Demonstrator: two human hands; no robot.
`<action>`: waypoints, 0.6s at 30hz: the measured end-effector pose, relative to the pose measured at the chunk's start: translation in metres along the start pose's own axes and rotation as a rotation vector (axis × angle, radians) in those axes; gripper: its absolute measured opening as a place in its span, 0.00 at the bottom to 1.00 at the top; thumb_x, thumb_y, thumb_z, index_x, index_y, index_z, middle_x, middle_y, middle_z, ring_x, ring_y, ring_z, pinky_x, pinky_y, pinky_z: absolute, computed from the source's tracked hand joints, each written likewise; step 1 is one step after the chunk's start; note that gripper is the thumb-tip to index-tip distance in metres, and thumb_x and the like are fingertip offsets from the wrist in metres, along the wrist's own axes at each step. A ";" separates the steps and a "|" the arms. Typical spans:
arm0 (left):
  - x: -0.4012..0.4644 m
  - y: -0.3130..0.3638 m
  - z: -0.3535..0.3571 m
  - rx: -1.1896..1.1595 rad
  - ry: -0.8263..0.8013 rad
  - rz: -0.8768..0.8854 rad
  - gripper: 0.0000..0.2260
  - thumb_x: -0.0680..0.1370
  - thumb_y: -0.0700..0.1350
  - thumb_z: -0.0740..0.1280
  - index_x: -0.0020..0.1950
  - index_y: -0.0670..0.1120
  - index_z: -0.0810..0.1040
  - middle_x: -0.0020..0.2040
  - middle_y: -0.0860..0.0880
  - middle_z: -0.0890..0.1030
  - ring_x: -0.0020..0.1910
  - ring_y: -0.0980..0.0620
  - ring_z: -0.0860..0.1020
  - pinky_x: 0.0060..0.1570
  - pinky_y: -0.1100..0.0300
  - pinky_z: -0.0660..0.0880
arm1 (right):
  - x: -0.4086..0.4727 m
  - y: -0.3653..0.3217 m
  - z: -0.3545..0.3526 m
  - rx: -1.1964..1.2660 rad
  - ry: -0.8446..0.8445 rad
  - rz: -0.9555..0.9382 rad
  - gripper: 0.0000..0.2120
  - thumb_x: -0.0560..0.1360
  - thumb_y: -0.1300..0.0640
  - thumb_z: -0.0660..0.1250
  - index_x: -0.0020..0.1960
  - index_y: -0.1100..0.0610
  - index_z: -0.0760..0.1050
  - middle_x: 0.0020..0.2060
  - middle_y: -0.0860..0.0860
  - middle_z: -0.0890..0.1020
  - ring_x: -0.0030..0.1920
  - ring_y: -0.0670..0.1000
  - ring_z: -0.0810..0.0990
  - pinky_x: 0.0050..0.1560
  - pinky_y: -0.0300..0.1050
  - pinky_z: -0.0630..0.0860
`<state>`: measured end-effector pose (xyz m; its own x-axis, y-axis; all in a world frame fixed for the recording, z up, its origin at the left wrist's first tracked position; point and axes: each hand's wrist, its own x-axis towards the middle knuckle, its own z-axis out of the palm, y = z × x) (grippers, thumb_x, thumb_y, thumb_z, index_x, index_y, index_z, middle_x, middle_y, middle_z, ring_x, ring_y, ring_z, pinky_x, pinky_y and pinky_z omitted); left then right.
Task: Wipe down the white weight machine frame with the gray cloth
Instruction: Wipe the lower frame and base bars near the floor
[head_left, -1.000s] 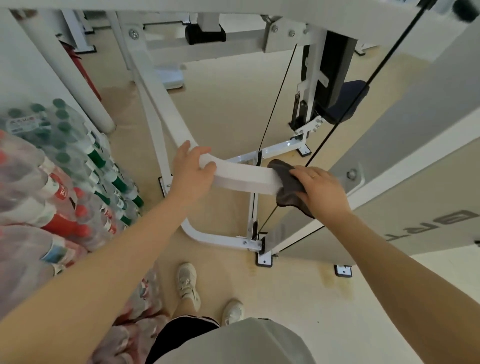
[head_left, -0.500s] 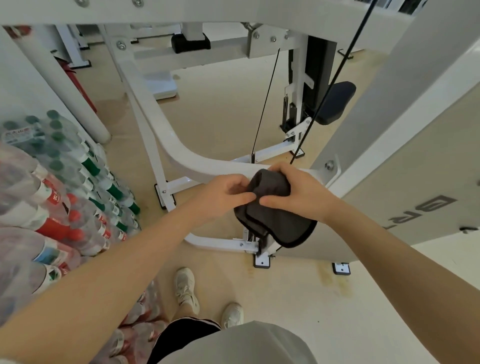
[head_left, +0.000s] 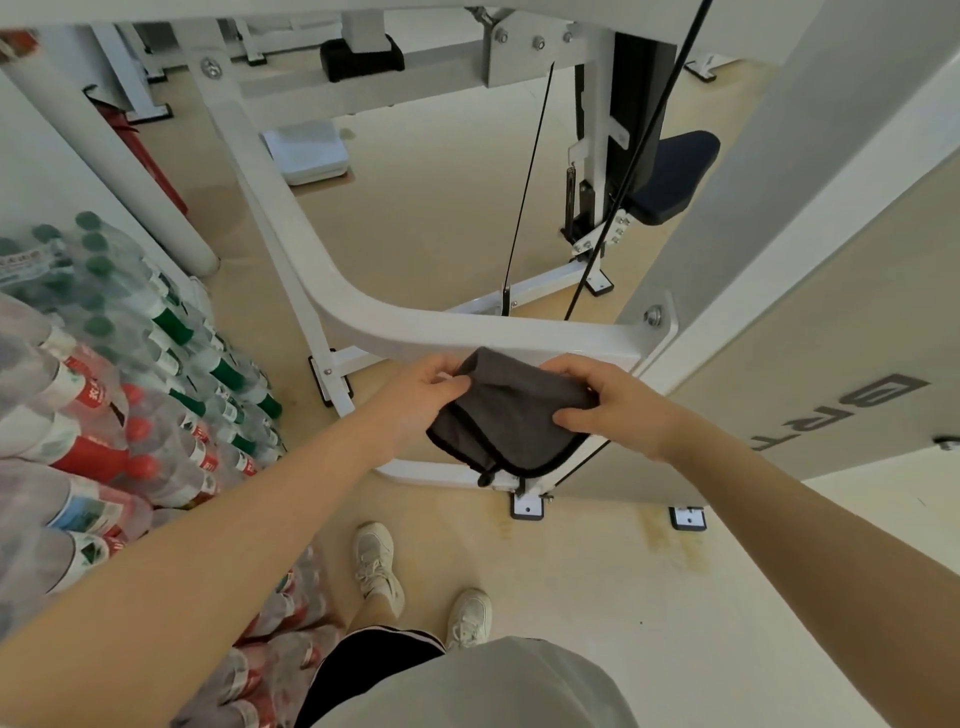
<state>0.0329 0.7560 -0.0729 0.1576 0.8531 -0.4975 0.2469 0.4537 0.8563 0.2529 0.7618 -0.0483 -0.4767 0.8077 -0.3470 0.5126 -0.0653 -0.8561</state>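
The gray cloth (head_left: 511, 423), dark-edged and folded, hangs between both hands just in front of the curved white frame bar (head_left: 395, 319). My left hand (head_left: 421, 387) pinches the cloth's top left edge. My right hand (head_left: 605, 402) grips its right side with thumb below and fingers above. The cloth is lifted off the bar and droops toward the floor. The white weight machine frame runs from a bolted upright at top left down through the curve to a bolt plate (head_left: 653, 316) at the right.
Shrink-wrapped packs of water bottles (head_left: 119, 374) are stacked at my left. Black cables (head_left: 524, 192) run down behind the bar. A dark seat pad (head_left: 675, 174) sits beyond. A large pale panel (head_left: 810, 322) stands at the right. My shoes (head_left: 379, 566) are on the beige floor.
My left hand left the frame bar and came to the cloth. My right hand lifted the cloth off the bar, and both hands now hold it spread wider in front of the frame.
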 end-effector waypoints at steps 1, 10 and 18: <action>0.002 -0.001 0.003 -0.065 -0.043 -0.085 0.10 0.80 0.42 0.60 0.59 0.41 0.74 0.54 0.43 0.79 0.55 0.46 0.77 0.56 0.51 0.74 | 0.002 0.001 0.006 -0.206 0.097 -0.092 0.17 0.73 0.69 0.64 0.55 0.51 0.74 0.46 0.45 0.77 0.47 0.43 0.75 0.50 0.38 0.73; 0.012 0.003 0.015 -0.501 -0.088 -0.157 0.15 0.76 0.46 0.65 0.60 0.40 0.74 0.55 0.40 0.79 0.52 0.47 0.79 0.47 0.55 0.79 | -0.003 0.016 0.039 -0.939 0.189 -0.357 0.23 0.72 0.64 0.68 0.66 0.60 0.70 0.59 0.59 0.73 0.44 0.61 0.78 0.38 0.53 0.78; 0.015 0.005 0.015 0.164 -0.043 0.125 0.13 0.69 0.35 0.72 0.48 0.48 0.75 0.45 0.52 0.79 0.45 0.57 0.77 0.44 0.69 0.74 | -0.001 0.027 0.043 -0.235 0.380 -0.198 0.21 0.75 0.56 0.67 0.66 0.57 0.69 0.66 0.51 0.66 0.63 0.51 0.69 0.64 0.48 0.68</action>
<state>0.0512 0.7678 -0.0781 0.2364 0.8868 -0.3971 0.3744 0.2940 0.8794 0.2368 0.7344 -0.0878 -0.3096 0.9507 0.0158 0.6062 0.2101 -0.7670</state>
